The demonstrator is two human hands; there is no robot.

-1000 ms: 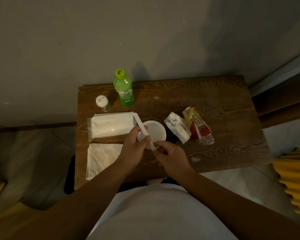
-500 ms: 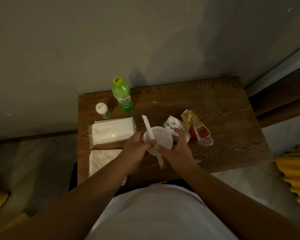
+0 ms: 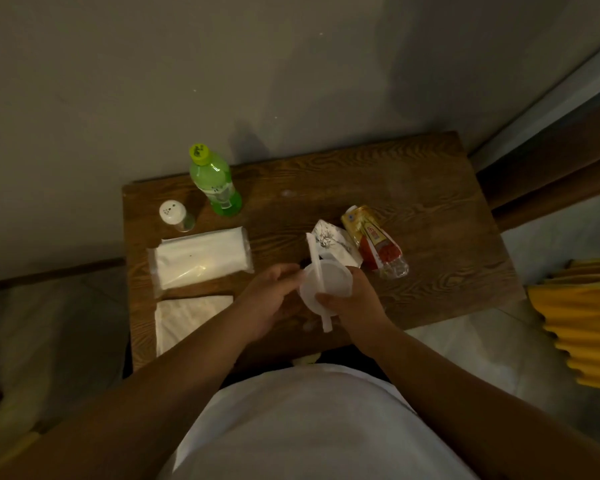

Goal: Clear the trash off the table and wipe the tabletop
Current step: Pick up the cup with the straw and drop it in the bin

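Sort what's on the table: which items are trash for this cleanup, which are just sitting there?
Job items:
white plastic cup, in the right hand
flat white wrapped straw across the cup
crumpled white wrapper
crushed yellow-red plastic bottle
folded white cloth, likely the wipe

Lying about:
upright green bottle
white-capped shaker
sealed white tissue pack

- The scene is dim and warm-toned, with grainy, soft detail throughout.
- The wooden table (image 3: 413, 188) is the brightest-lit surface; the wall behind it falls off into murky grey.
- The green bottle (image 3: 215, 181) throws a soft shadow onto the wall behind the table, to its right.
- White things on the table glow pale, their edges smeared.
- The left hand (image 3: 271, 299) looks slightly blurred.
- Wide-angle distortion bends the lines right of the table.
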